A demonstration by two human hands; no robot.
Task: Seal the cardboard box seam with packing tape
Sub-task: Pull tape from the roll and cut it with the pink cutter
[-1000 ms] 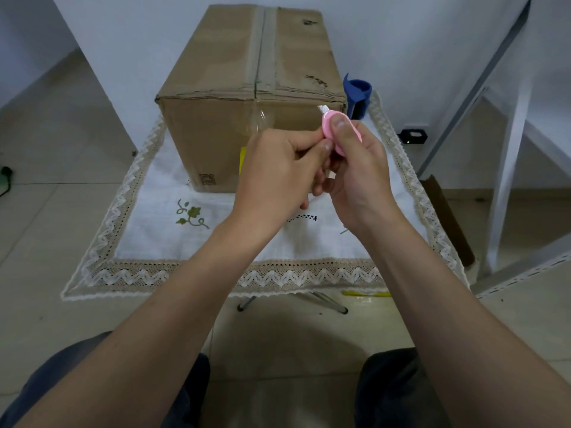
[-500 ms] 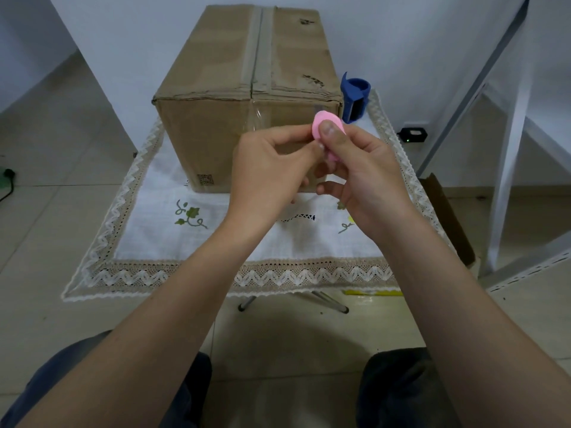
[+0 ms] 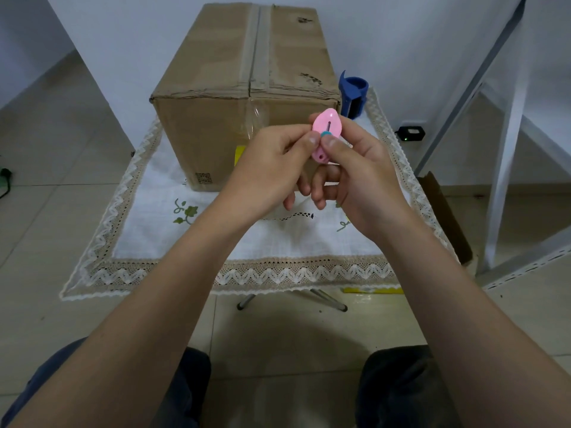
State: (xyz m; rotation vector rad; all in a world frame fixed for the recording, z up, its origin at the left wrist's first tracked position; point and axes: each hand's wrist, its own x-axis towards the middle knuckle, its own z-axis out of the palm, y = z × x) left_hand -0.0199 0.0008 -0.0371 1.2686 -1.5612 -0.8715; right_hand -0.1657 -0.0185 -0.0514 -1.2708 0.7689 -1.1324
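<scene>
Hands meet in front of the cardboard box (image 3: 216,72), both pinching a small pink cutter (image 3: 326,131): the left hand (image 3: 268,168) grips its left edge, and the right hand (image 3: 361,177) holds it with the thumb on the teal slider. The box stands just behind them on a lace-edged cloth (image 3: 154,236), with tape (image 3: 255,47) along its top seam. A blue tape dispenser (image 3: 353,94) stands beside the box's right side.
</scene>
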